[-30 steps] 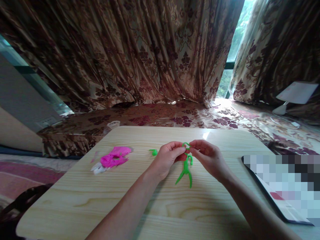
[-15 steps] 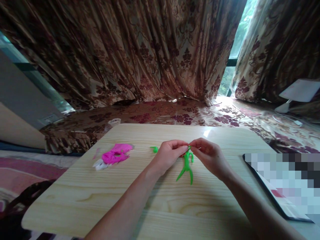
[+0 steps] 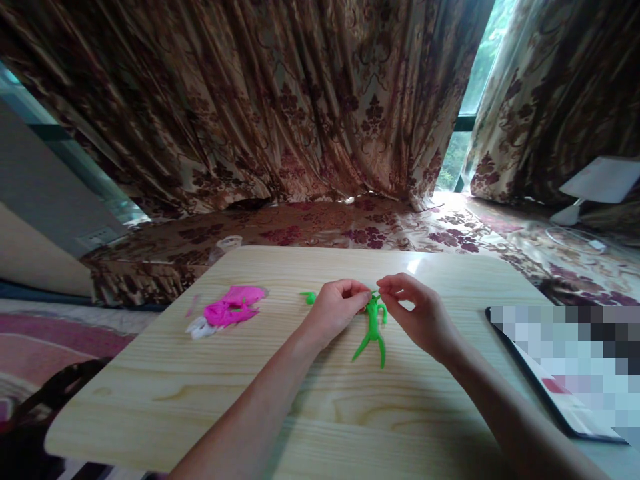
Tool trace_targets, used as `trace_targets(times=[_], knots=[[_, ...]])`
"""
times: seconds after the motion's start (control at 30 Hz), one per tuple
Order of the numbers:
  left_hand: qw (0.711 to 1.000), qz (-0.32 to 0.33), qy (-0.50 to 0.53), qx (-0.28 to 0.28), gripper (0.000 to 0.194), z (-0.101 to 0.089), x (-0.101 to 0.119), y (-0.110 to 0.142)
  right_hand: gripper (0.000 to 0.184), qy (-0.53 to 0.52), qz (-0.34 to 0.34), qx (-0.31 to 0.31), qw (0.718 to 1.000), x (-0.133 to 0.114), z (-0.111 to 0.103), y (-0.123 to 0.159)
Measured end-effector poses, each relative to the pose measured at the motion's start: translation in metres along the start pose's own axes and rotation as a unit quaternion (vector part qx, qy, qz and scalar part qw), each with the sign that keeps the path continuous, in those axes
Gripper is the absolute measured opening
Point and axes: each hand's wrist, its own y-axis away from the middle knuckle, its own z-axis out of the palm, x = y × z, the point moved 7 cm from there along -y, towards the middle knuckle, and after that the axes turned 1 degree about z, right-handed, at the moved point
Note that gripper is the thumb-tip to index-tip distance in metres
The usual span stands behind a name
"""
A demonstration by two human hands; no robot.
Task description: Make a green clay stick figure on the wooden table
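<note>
A bright green figure (image 3: 373, 327), which looks like modelling clay, lies on the table with two legs spread toward me and one curled arm on its right side. At its upper end, my left hand (image 3: 340, 305) is closed in a pinch on a thin green strip (image 3: 375, 292). The thumb and forefinger of my right hand (image 3: 416, 307) are pinched at the strip's other end, just above the figure. My left fingers hide part of the figure's upper left. Left of that hand rests a small green lump with a thin tail (image 3: 311, 298).
Toward the left of the wooden table (image 3: 240, 400) lies a crumpled pink mass (image 3: 235, 307) with green specks, beside crumpled white material (image 3: 201, 327). A dark-edged flat object (image 3: 545, 393), partly blurred out, lies at the right. Behind are curtains (image 3: 300, 100) and a white lamp (image 3: 600, 180).
My hands have drawn slightly apart, the right one lifting a little and its fingers loosening in shape. A thin green strip now shows between the fingertips. The figure stays in place.
</note>
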Motion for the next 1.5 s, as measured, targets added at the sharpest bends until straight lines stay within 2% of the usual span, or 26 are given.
trace_targets(times=[0.2, 0.4, 0.57, 0.8, 1.0, 1.2, 1.5], knots=[[0.999, 0.006, -0.019, -0.027, 0.019, 0.005, -0.001, 0.001, 0.014, 0.032, -0.026, -0.001, 0.999, -0.005, 0.000, 0.000], [0.999, 0.005, 0.000, -0.050, 0.018, 0.009, -0.001, 0.003, 0.013, 0.023, -0.013, -0.004, 1.000, -0.002, 0.000, -0.001], [0.999, -0.019, 0.010, -0.036, 0.021, 0.008, -0.004, 0.003, 0.005, 0.008, 0.018, 0.013, 1.000, 0.004, -0.003, -0.001], [0.999, -0.017, 0.051, -0.007, 0.019, 0.004, -0.001, 0.001, 0.007, 0.001, 0.032, 0.013, 0.999, 0.004, -0.003, 0.000], [0.998, -0.012, 0.058, -0.019, 0.018, 0.007, 0.002, 0.003, 0.008, 0.011, 0.015, -0.013, 1.000, 0.002, 0.003, 0.001], [0.998, 0.001, 0.051, -0.032, 0.018, 0.010, 0.002, 0.003, 0.007, -0.010, 0.035, -0.012, 0.999, 0.005, 0.003, 0.000], [0.998, 0.000, 0.058, -0.015, 0.017, 0.008, 0.005, 0.003, 0.006, -0.016, 0.051, -0.004, 0.999, 0.012, 0.004, 0.002]])
